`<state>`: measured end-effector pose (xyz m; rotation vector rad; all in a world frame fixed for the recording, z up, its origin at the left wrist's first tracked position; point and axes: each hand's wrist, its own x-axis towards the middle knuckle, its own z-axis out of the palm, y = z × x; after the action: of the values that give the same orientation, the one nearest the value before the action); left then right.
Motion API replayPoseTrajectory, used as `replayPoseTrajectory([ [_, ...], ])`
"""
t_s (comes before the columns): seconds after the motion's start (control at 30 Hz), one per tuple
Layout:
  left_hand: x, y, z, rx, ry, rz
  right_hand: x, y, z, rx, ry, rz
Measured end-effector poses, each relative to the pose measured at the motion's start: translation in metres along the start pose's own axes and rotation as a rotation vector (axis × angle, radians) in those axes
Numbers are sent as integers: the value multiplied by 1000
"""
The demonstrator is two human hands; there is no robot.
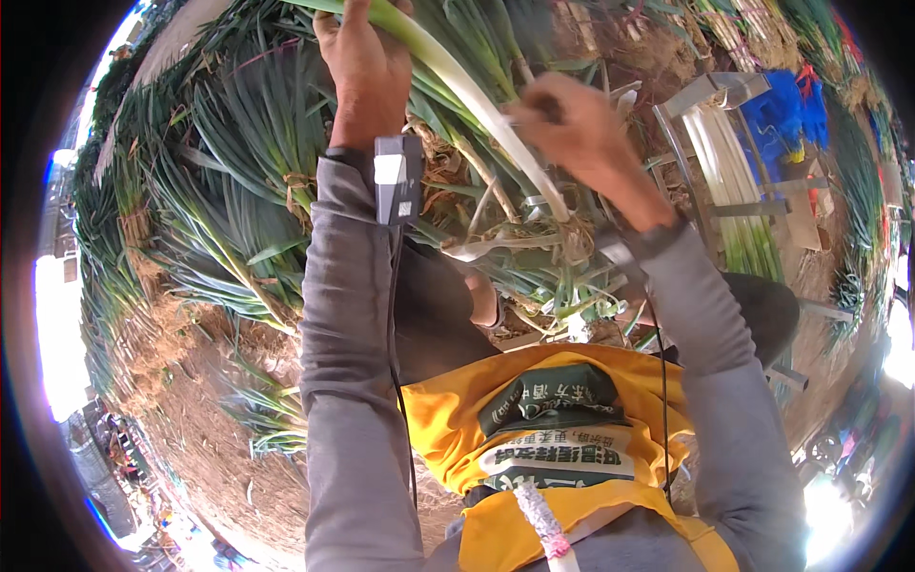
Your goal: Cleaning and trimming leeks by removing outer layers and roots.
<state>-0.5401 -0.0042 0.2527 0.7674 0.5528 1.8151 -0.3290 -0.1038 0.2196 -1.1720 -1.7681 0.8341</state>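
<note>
With the left hand [367, 67], grips one long leek [472, 91] by the green leafy part, with fingers folded snugly round it. And with the right hand [581, 133], hovers at the right side of that same leek, blurred, with fingers curled in close to the white shank. Cannot tell whether pinching it, touching it or merely just beside it!

Now look at the lie of that leek: held up between the two hands, slants on the diagonal, with the leaf end far and to the left, with the root end near and to the right. Points down toward the pale trimmings [591, 296]; cannot tell whether touching them. Turns, by the look of it, on that very slope: nearer to the leaves with the left hand, nearer to the lower shank and roots with the right.

Left of the leek, see a mass of green bundles [248, 143]. Right of the leek, spot a metal rack [748, 88] with pale stalks [710, 143] laid in it, and beyond, a blue item [774, 114]. On the leek's near side, find the yellow apron [438, 410].
</note>
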Motion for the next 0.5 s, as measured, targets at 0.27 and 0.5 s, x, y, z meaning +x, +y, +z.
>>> replayPoseTrajectory([
  [0.27,49,41,-59,-56,-84,74,-152,164,-46,-559,-142,396],
  [0.5,48,63,-85,76,-94,161,-120,112,-15,-506,-41,113],
])
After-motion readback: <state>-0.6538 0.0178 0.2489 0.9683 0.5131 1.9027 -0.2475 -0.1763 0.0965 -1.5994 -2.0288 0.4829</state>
